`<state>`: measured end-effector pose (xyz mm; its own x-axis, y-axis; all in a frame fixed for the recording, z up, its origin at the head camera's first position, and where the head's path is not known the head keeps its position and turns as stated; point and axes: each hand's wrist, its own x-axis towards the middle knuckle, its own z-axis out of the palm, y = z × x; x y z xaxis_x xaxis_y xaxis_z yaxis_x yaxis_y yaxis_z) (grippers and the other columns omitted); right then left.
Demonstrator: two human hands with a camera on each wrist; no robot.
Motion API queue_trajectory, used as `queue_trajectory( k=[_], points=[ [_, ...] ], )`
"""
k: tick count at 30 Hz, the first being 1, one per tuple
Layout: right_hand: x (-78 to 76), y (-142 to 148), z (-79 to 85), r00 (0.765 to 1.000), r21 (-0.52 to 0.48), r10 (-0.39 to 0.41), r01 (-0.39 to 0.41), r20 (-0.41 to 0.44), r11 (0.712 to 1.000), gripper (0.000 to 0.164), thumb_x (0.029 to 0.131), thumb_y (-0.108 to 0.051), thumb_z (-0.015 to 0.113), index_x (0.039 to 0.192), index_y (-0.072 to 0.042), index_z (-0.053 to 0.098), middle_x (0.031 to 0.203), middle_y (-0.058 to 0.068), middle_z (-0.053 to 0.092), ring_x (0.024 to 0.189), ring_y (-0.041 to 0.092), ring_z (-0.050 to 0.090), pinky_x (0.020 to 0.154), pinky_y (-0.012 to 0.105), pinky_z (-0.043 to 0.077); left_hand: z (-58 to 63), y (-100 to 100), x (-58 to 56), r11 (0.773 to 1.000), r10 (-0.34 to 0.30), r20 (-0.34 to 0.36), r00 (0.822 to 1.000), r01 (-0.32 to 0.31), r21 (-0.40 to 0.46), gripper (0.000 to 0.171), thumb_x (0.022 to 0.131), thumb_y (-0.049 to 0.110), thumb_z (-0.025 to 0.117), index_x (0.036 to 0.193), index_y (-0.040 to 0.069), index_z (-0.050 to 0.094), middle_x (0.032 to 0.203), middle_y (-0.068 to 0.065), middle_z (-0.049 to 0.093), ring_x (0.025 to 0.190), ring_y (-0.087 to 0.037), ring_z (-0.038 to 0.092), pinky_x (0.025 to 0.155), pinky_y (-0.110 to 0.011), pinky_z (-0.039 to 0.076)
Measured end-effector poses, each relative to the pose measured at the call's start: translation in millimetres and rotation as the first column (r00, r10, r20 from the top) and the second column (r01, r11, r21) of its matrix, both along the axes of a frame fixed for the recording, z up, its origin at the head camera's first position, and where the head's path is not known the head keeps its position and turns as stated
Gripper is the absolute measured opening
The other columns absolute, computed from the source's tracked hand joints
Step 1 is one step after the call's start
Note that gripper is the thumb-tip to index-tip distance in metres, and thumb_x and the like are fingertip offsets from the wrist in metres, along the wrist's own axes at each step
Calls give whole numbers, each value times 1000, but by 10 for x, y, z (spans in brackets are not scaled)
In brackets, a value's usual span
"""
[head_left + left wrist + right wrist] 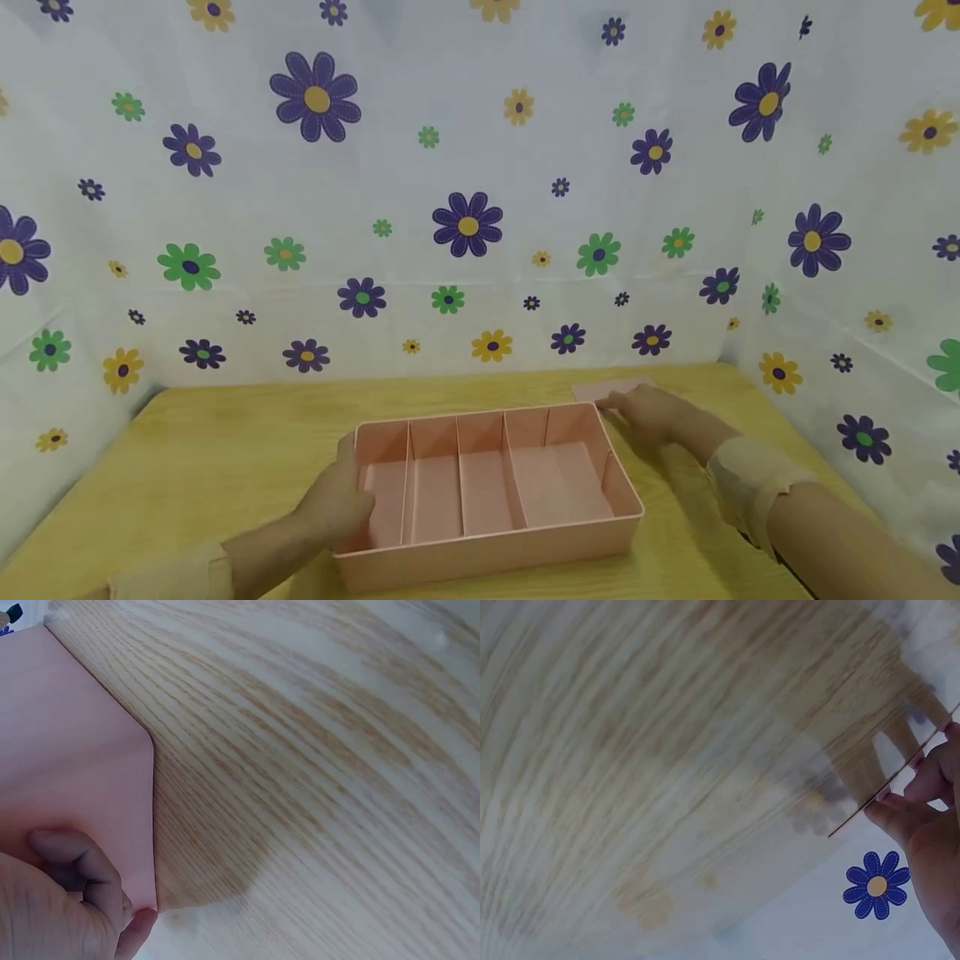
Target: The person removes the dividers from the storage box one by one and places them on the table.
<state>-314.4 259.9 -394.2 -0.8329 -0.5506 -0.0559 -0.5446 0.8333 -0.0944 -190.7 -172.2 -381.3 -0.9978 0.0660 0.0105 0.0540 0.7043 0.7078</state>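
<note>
A pink divided storage box stands on the wooden table, its long side turned towards me. My left hand grips its left end wall, with the thumb over the rim on the inside. In the left wrist view, bent fingers lie against the outer wall, one fingertip at the bottom edge. Behind the box's far right corner, a flat pink panel lies on the table. My right hand reaches over the panel. In the right wrist view, extended fingertips touch the panel's thin edge.
Three upright dividers split the box, and short ribs stand in its wide right compartment. The light wooden table reaches back to a white flowered curtain, which encloses the back and both sides. Shadows and reflections show on the glossy tabletop.
</note>
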Motion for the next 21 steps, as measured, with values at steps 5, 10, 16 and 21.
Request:
queue_trajectory(
  k=[5, 10, 16, 21],
  points=[
    [-65, -59, -35, 1000, -6, -12, 12, 4, 1000, 39, 104, -16, 43, 140, -13, 57, 135, 26, 59, 119, 46, 58, 102, 59, 43, 33, -32, 7, 1000, 2, 17, 1000, -2, -15, 85, 72, -6, 53, 147, -11, 13, 107, -29, 63, 87, -32, 58, 72, -45, 50],
    [-173, -117, -106, 1000, 8, -19, 19, 10, 1000, 42, 104, -14, 43, 145, -12, 53, 145, 28, 49, 128, 49, 50, 107, 59, 38, 15, -63, 23, 999, 7, 10, 1000, -7, -38, 84, 73, -6, 53, 147, -11, 14, 107, -30, 63, 86, -32, 58, 72, -45, 50],
    [-330, -184, -33, 997, 25, -69, 68, 30, 997, 45, 106, -16, 38, 149, -12, 47, 150, 27, 44, 132, 49, 46, 109, 59, 36, 46, -38, -22, 999, 8, 3, 1000, -8, -50, 81, 74, -5, 52, 147, -11, 15, 114, -31, 61, 92, -33, 58, 79, -47, 50],
    [-300, -278, 28, 990, -7, -126, 127, 58, 992, 48, 108, -25, 29, 154, -12, 38, 157, 26, 32, 142, 53, 27, 113, 64, 24, 90, -63, -19, 998, 8, 1, 1000, -8, -58, 82, 74, -5, 52, 147, -12, 14, 115, -33, 61, 95, -34, 59, 81, -49, 50]
  ],
)
